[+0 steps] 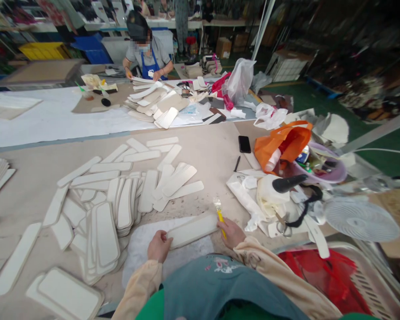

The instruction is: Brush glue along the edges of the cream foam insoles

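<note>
My left hand point(159, 246) pinches the near end of a long white padded strip point(193, 230) that lies across a white sheet point(143, 249) in front of me. In my right hand point(231, 232) is a small yellow-handled brush point(219, 212), bristles up, at the strip's right end. Many more white strips point(120, 195) are spread and stacked to the left on the brown table point(206, 155).
A black phone point(244, 144), a pen point(237, 163), an orange bag point(283, 143), a small white fan point(362, 219) and scissors point(282, 226) crowd the right side. A red basket point(323, 271) stands at lower right. Another person point(147, 51) works at the far table.
</note>
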`<state>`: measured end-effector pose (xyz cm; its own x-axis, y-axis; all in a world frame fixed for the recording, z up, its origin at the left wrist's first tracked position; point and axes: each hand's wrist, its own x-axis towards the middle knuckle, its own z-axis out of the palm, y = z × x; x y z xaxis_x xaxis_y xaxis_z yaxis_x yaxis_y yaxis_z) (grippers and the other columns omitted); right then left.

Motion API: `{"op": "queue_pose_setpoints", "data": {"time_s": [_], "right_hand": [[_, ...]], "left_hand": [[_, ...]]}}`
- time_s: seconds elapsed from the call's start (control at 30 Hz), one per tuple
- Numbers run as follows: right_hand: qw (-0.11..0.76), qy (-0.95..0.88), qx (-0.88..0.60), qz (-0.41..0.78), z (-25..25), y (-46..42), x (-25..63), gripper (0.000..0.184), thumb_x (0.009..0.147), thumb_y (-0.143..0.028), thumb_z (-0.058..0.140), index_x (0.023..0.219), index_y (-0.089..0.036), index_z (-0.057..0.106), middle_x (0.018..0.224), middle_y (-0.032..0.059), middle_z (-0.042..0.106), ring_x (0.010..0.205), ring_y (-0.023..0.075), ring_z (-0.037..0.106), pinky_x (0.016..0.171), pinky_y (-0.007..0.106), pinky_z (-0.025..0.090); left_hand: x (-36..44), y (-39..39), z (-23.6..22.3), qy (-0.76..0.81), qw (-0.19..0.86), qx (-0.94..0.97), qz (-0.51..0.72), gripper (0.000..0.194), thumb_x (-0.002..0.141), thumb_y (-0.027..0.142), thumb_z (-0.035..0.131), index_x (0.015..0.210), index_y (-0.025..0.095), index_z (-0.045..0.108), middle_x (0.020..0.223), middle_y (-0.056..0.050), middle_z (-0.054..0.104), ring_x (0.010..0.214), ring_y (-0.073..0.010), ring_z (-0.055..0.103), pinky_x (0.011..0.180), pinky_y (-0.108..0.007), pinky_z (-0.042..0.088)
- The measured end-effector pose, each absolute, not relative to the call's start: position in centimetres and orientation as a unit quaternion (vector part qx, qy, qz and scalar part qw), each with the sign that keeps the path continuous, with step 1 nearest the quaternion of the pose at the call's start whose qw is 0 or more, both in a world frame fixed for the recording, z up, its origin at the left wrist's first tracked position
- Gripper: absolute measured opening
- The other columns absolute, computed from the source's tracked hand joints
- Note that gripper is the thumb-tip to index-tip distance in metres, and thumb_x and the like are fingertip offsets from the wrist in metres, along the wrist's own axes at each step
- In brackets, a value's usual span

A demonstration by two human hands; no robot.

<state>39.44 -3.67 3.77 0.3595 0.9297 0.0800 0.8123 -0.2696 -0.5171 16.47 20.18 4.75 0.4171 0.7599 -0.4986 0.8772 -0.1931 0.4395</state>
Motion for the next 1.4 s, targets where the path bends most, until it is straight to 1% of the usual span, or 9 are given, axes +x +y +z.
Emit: {"op": "queue_pose_setpoints", "data": {"time_s": [0.17, 0.3, 0.47, 0.6, 0.8, 0.97, 1.1, 1.2, 1.4], "right_hand": [[0.278, -0.496, -0.818, 0.089, 4.1, -4.8, 39.8, 0.035, 0.074, -0.007, 0.045, 0.105, -0.020, 0.052, 0.125, 0.0124, 0.057, 0.117, 0.0236, 0.053, 0.097, 0.042, 0.045], [0.350, -0.436, -0.823, 0.098, 5.5, -4.6, 39.1, 0.026, 0.079, -0.015, 0.048, 0.103, -0.022, 0.050, 0.125, 0.0103, 0.060, 0.116, 0.0213, 0.056, 0.097, 0.041, 0.045], [0.429, -0.424, -0.776, 0.183, 9.3, -3.1, 38.5, 0.025, 0.077, -0.026, 0.060, 0.097, -0.025, 0.045, 0.129, 0.0098, 0.057, 0.119, 0.0217, 0.054, 0.100, 0.042, 0.041], [0.503, -0.424, -0.709, 0.252, 12.2, -1.3, 38.1, 0.035, 0.072, -0.028, 0.068, 0.094, -0.026, 0.042, 0.125, 0.0081, 0.060, 0.118, 0.0217, 0.054, 0.103, 0.043, 0.037], [0.592, -0.363, -0.629, 0.349, 13.4, -0.7, 36.4, 0.040, 0.066, -0.026, 0.072, 0.089, -0.025, 0.040, 0.090, -0.0029, 0.064, 0.074, 0.0138, 0.062, 0.070, 0.027, 0.050], [0.632, -0.262, -0.649, 0.332, 14.1, -2.4, 35.1, 0.033, 0.071, -0.033, 0.067, 0.083, -0.025, 0.037, 0.054, -0.0124, 0.041, 0.046, 0.0093, 0.046, 0.045, 0.020, 0.042], [0.653, -0.227, -0.632, 0.350, 15.1, -3.7, 34.7, 0.038, 0.070, -0.037, 0.070, 0.082, -0.025, 0.036, 0.057, -0.0115, 0.044, 0.047, 0.0097, 0.049, 0.046, 0.022, 0.046], [0.657, -0.222, -0.638, 0.335, 15.6, -4.6, 34.6, 0.039, 0.069, -0.036, 0.072, 0.084, -0.025, 0.038, 0.061, -0.0104, 0.045, 0.049, 0.0098, 0.049, 0.046, 0.022, 0.047], [0.666, -0.218, -0.650, 0.293, 16.4, -6.5, 34.5, 0.041, 0.068, -0.038, 0.074, 0.090, -0.026, 0.042, 0.065, -0.0089, 0.042, 0.049, 0.0085, 0.045, 0.046, 0.021, 0.044]], "left_hand": [[16.6, 19.7, 5.5, 0.542, 0.377, 0.750, -0.045, 0.013, 0.073, 0.029, 0.058, 0.083, 0.021, 0.057, 0.068, 0.001, 0.060, 0.068, -0.0178, 0.061, 0.063, -0.027, 0.041], [17.2, 18.8, 7.4, 0.508, 0.431, 0.746, 0.015, 0.014, 0.075, 0.034, 0.053, 0.078, 0.021, 0.054, 0.072, 0.000, 0.061, 0.070, -0.0158, 0.060, 0.064, -0.025, 0.044], [19.1, 17.4, 12.7, 0.408, 0.585, 0.686, 0.141, 0.030, 0.070, 0.048, 0.058, 0.079, 0.020, 0.055, 0.075, -0.002, 0.063, 0.074, -0.0168, 0.058, 0.066, -0.025, 0.045], [21.3, 16.7, 18.2, 0.384, 0.663, 0.611, 0.199, 0.033, 0.066, 0.048, 0.065, 0.078, 0.019, 0.054, 0.068, 0.001, 0.059, 0.063, -0.0133, 0.054, 0.058, -0.023, 0.041], [22.8, 18.2, 23.7, 0.359, 0.760, 0.455, 0.294, 0.034, 0.060, 0.034, 0.075, 0.084, 0.016, 0.059, 0.072, 0.001, 0.063, 0.064, -0.0112, 0.057, 0.061, -0.022, 0.044], [22.1, 19.9, 24.0, 0.362, 0.783, 0.354, 0.361, 0.027, 0.063, 0.023, 0.075, 0.086, 0.014, 0.064, 0.077, 0.000, 0.068, 0.069, -0.0117, 0.062, 0.067, -0.022, 0.050], [22.0, 19.0, 23.4, 0.379, 0.800, 0.262, 0.383, 0.009, 0.076, 0.019, 0.064, 0.084, 0.015, 0.066, 0.080, -0.002, 0.071, 0.077, -0.0136, 0.066, 0.074, -0.024, 0.053], [22.0, 17.8, 23.1, 0.381, 0.815, 0.216, 0.380, 0.015, 0.084, 0.027, 0.058, 0.086, 0.015, 0.067, 0.086, -0.005, 0.072, 0.094, -0.0170, 0.065, 0.083, -0.026, 0.053], [21.7, 15.6, 22.8, 0.325, 0.819, 0.258, 0.396, 0.026, 0.075, 0.012, 0.063, 0.101, 0.013, 0.064, 0.097, -0.008, 0.072, 0.103, -0.0205, 0.064, 0.092, -0.030, 0.052]]}}
